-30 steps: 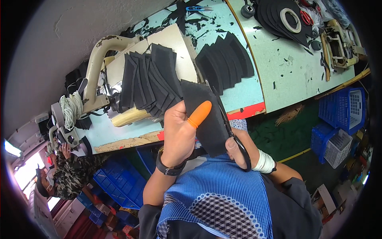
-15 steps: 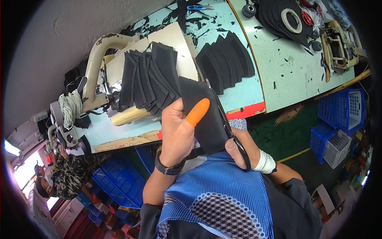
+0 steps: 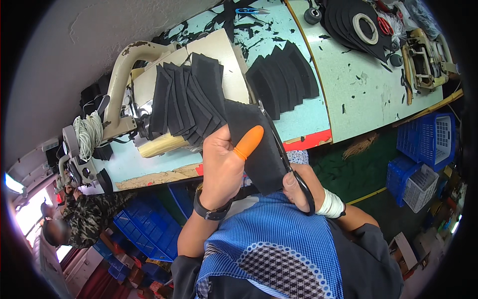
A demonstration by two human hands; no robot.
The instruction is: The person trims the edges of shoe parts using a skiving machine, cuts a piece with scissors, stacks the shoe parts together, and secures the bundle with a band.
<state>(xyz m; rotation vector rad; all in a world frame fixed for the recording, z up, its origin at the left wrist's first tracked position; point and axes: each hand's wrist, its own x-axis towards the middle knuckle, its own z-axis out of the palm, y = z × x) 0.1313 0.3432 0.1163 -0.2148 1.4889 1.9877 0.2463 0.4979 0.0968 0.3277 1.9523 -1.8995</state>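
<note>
My left hand (image 3: 219, 169), with an orange finger cot on its thumb, pinches a black fabric piece (image 3: 261, 164). Its other fingers are behind the piece. A pair of black-handled scissors (image 3: 280, 144) is gripped in my right hand (image 3: 298, 187), whose wrist is wrapped in white cord. The blades run along the right edge of the fabric, their tips near its upper right corner. Just beyond my left hand, a fanned stack of black pieces (image 3: 186, 94) lies on a cream sewing machine (image 3: 119, 79). Another fanned row of black pieces (image 3: 284, 77) rests on the table to the right.
Black scraps and blue thread snips (image 3: 251, 10) lie at the table's far side. On the adjoining table (image 3: 358, 109) are black discs, a tape roll (image 3: 365, 27) and red-handled scissors (image 3: 384, 25). Blue crates (image 3: 428, 139) stand low right; a person in camouflage (image 3: 92, 219) is at far left.
My hands, the fabric piece and the scissors hold nearly the same place. At far left, the person's head and hands have shifted slightly.
</note>
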